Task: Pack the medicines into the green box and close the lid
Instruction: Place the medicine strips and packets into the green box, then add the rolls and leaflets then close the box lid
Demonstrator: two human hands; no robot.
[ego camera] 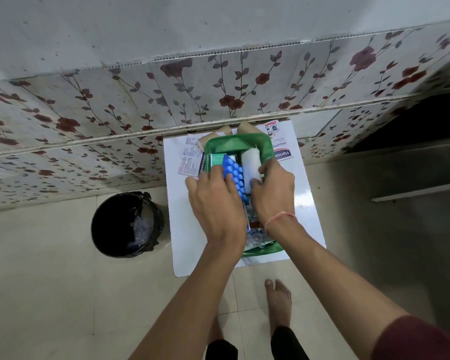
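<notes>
Place: on the white counter (pixel 307 219) beside the flowered wall (pixel 89 113), a person stands barefoot on the tiled floor (pixel 50 294) and leans over the work.
Green box (pixel 266 149): it stands near the middle of the counter, open, with its far rim toward the wall and its near rim (pixel 265 252) showing under the wrists.
Left hand (pixel 216 206): it lies palm down over the left part of the box, fingers curled, and the thumb presses on the blue blister strip (pixel 234 175); the grip is closed on this strip.
Right hand (pixel 273 196): it is at the right side of the box, fingers bent around the near end of the white roll (pixel 250 162), so it grips the roll; a thin orange thread (pixel 281 216) is around the wrist.
Blue blister strip: it is tilted, half inside the box, between the two hands.
White roll: it lies lengthwise inside the box, just beside the strip, on the right of it.
Other medicines: more packets lie deeper in the box between the wrists, but they are too hidden to tell what they are.
Outside the box: a printed packet (pixel 190 162) lies at the left of it, a plaster packet (pixel 283 152) at the right, and two brown rolls (pixel 247 128) behind, against the wall.
Floor: a black bin (pixel 126 224) stands left of the counter.
</notes>
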